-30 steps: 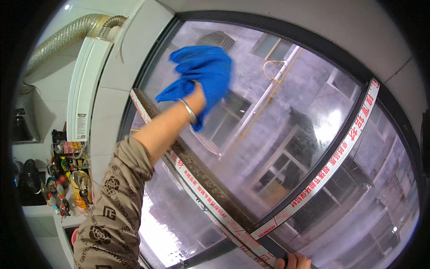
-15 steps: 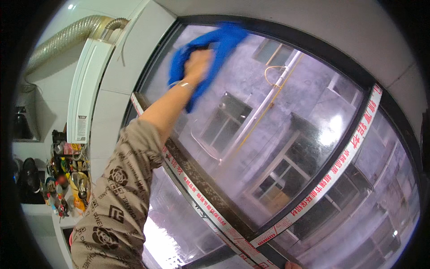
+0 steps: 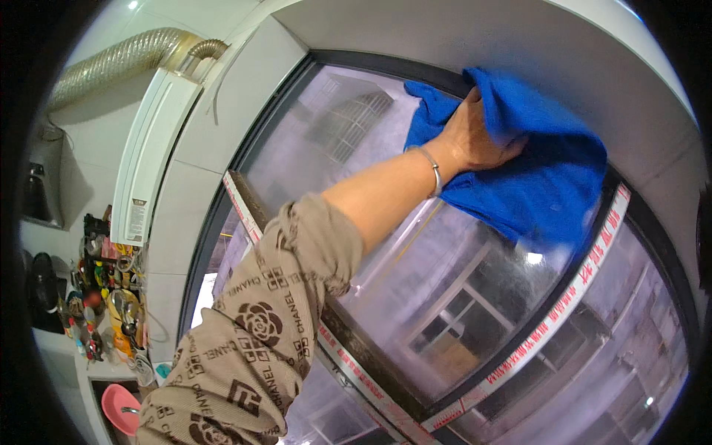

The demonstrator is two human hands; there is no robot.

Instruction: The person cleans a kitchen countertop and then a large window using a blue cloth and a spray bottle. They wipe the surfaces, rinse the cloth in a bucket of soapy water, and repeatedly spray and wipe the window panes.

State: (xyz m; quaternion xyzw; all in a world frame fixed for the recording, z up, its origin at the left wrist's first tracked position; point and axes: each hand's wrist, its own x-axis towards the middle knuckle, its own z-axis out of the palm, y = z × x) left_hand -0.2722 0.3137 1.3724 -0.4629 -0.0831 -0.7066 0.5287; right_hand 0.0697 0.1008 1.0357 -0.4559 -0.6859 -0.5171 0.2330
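Note:
My left hand (image 3: 478, 137) is raised high and presses a blue cloth (image 3: 534, 170) flat against the upper part of the window pane (image 3: 445, 297), close to the dark top frame. A thin bracelet (image 3: 434, 169) sits on that wrist, and the patterned beige sleeve (image 3: 252, 348) is pushed up to the elbow. The cloth hangs down to the right of the hand and covers part of the frame. My right hand is out of the picture.
Red-and-white protective tape (image 3: 564, 311) runs along the window frames. At the upper left is a silver flexible duct (image 3: 111, 67) above a white box-shaped unit (image 3: 152, 156). A cluttered shelf of bottles (image 3: 104, 304) and a pink bowl (image 3: 119, 406) lie at the lower left.
My left hand has swept the blue cloth rightward along the top of the glass. The right hand, seen at the bottom edge a second ago, has left the view.

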